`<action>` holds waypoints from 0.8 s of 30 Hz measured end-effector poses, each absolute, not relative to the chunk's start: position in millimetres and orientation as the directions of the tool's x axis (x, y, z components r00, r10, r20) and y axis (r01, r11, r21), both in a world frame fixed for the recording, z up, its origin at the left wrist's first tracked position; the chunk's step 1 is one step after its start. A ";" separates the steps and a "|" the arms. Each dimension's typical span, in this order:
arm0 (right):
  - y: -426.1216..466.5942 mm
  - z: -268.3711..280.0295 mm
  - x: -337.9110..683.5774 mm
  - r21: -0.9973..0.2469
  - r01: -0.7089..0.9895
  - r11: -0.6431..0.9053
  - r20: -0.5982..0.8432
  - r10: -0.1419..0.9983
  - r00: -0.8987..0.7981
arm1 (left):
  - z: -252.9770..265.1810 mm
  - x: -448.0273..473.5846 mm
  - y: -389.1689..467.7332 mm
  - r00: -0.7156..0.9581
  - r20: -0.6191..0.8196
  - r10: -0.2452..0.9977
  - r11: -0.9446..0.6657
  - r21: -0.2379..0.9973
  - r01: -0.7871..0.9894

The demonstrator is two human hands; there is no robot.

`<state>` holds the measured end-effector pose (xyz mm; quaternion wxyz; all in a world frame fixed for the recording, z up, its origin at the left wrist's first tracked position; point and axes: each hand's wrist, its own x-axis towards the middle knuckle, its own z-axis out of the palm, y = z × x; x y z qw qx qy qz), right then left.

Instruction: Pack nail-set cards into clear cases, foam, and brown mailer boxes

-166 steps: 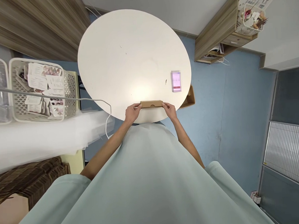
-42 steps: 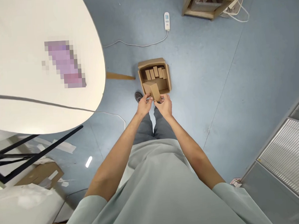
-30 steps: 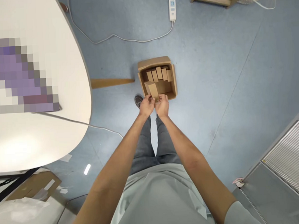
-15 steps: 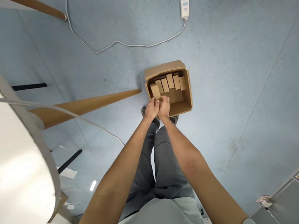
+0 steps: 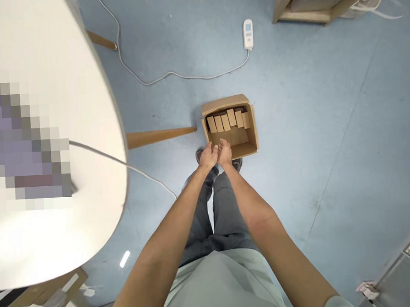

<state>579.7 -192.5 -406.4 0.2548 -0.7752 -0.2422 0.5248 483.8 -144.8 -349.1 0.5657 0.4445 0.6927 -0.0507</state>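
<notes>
An uncovered cardboard box (image 5: 254, 135) stands on the floor by my feet, its far flap folded outward. Inside, several small brown cartons (image 5: 226, 122) line up along the far wall, some standing a little higher than others. My left hand (image 5: 208, 156) is over the box's near left edge, with loosely bent fingers and nothing visible in them. Close beside it, my right hand (image 5: 224, 152) is over the same near edge, its fingers slightly apart and also without a visible object. Both hands are nearest the leftmost carton, apart from it.
A white table (image 5: 101, 214) with a blurred-out patch fills the left side, its wooden leg (image 5: 159, 136) reaching near the box. A grey cable (image 5: 187, 76) runs to a white power strip (image 5: 248, 34) beyond. A wooden cabinet (image 5: 304, 16) stands at the far right.
The leftmost carton, held between both hands before, now stands in the row with the others. My hands have let go and drawn back toward me. The view has shifted, showing more of the table.
</notes>
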 end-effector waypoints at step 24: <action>-258.5 -18.1 695.4 -0.846 -0.105 -0.522 -0.516 0.755 0.404 | 8.1 515.3 -218.8 0.121 -0.643 0.756 0.532 0.712 0.457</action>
